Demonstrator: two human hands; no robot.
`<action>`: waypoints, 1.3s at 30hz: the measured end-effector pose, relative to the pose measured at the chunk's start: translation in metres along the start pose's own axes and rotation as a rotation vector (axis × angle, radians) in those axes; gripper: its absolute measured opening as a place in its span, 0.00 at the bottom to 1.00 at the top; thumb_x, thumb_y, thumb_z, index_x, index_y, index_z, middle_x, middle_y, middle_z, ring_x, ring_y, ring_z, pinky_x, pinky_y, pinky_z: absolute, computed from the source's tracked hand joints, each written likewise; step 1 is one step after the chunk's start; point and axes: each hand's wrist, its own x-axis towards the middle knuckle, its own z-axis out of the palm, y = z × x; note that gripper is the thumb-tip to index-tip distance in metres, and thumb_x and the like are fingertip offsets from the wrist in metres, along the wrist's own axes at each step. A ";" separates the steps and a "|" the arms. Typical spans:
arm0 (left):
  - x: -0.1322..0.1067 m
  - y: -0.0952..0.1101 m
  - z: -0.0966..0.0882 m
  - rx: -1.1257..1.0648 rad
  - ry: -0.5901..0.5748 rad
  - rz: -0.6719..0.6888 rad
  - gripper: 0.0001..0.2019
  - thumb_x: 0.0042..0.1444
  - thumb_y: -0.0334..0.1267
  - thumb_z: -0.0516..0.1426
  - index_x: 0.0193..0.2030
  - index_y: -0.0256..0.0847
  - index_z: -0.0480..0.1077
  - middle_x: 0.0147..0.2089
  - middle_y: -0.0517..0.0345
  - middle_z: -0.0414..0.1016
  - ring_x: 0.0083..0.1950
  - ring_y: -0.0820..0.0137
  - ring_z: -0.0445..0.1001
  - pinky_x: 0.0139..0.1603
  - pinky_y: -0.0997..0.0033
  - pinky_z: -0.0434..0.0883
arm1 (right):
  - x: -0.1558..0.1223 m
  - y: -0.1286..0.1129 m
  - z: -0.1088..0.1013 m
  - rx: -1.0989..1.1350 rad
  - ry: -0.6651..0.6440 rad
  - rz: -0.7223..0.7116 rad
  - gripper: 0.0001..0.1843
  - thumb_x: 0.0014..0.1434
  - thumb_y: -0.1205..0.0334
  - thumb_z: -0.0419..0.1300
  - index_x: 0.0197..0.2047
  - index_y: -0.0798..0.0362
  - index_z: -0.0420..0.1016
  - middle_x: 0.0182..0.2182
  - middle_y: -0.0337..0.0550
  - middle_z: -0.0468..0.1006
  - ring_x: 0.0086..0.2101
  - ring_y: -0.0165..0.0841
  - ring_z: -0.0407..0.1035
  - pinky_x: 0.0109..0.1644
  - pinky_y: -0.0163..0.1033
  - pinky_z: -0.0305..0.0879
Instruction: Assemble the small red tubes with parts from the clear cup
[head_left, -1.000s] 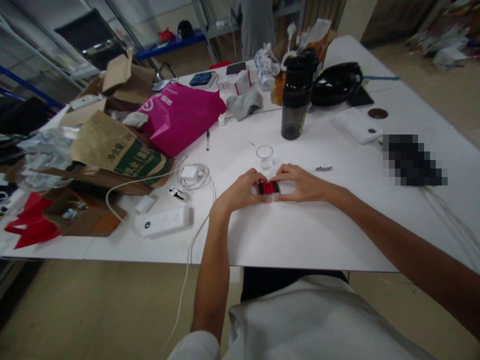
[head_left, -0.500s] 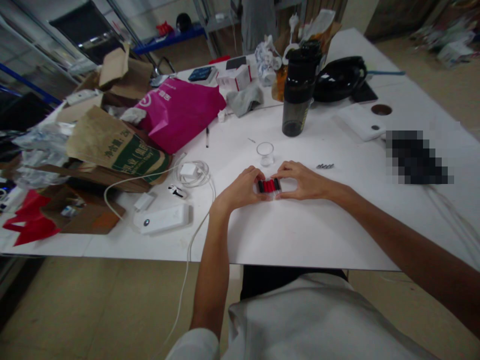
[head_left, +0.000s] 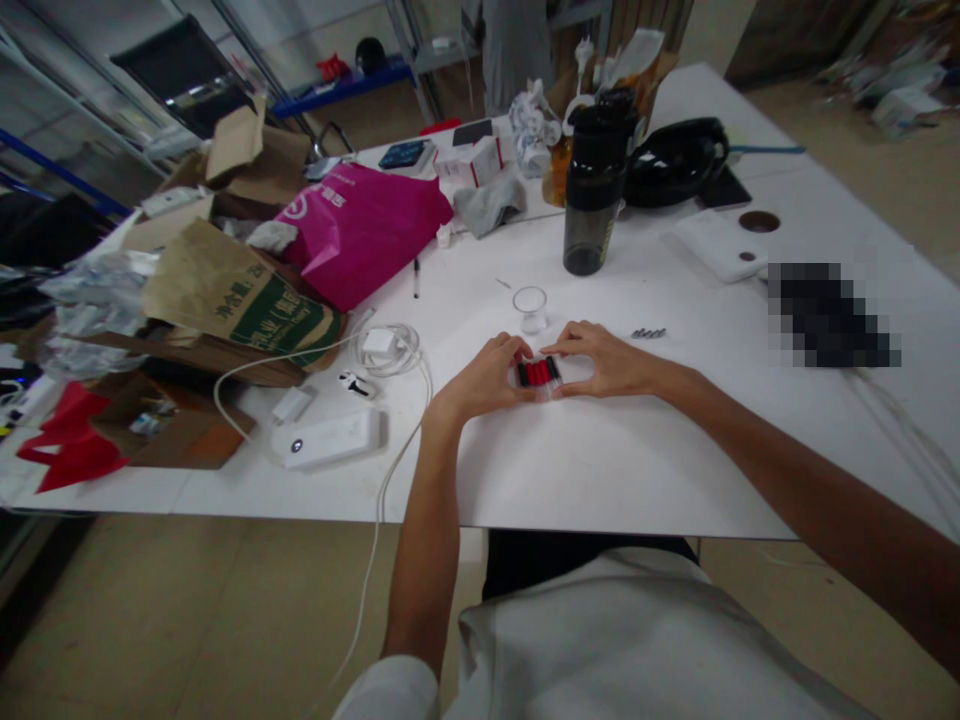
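Between my hands is a side-by-side row of small cylinders, red in the middle and black at both ends, with clear parts showing below them; their exact kind is too small to tell. My left hand grips the row's left end, its fingers curled with thumb below. At the right end, my right hand pinches the row between thumb and fingers. Just beyond my hands stands a small clear glass cup. To the right of my right hand lie several small dark, spiral-looking pieces in a line.
A dark drinking bottle stands farther back. On the left are a white power bank, a coiled white cable, a pen, a magenta bag and cardboard boxes. A pixelated dark object lies right on the white table.
The row of cylinders is tilted slightly differently, with its red tops facing me a little more. Both hands keep their grip in nearly the same place. The camera view has shifted slightly.
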 end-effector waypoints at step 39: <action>-0.003 0.006 -0.004 -0.010 0.005 -0.029 0.31 0.52 0.53 0.81 0.53 0.46 0.72 0.60 0.47 0.77 0.61 0.50 0.78 0.67 0.46 0.77 | -0.004 0.003 -0.017 -0.043 0.016 0.030 0.40 0.60 0.30 0.81 0.66 0.47 0.89 0.54 0.54 0.83 0.49 0.50 0.79 0.61 0.59 0.75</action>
